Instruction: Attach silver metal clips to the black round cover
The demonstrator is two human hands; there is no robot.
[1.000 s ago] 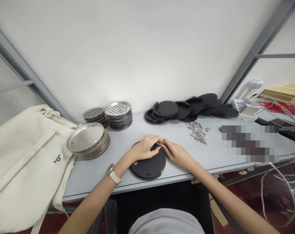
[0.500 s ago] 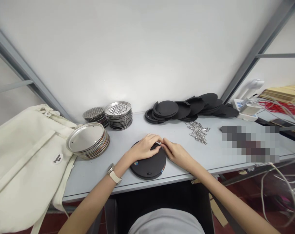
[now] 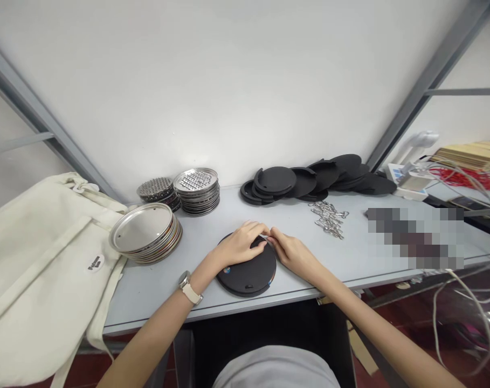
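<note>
A black round disc (image 3: 248, 275) lies on the table at the front edge, a thin coloured sliver showing at its right rim. My left hand (image 3: 241, 242) rests over its far left part, fingers curled at the far rim and thumb bent inward. Against these fingertips, my right hand (image 3: 291, 252) is closed in a pinch. Between the two hands a small silvery metal clip (image 3: 267, 237) shows only in part, mostly covered by fingers. Similar metal clips (image 3: 329, 220) lie in a loose heap farther right.
Stacked round metal plates (image 3: 142, 229) stand at left, with stacks of grater-like discs (image 3: 196, 181) behind. Black round discs (image 3: 275, 180) overlap along the wall. A cream bag (image 3: 46, 269) covers the table's left end. White cables (image 3: 436, 323) hang at right.
Both hands stay almost in place at the disc's far rim. The small metal clip is now more covered by the fingers; the disc has barely shifted.
</note>
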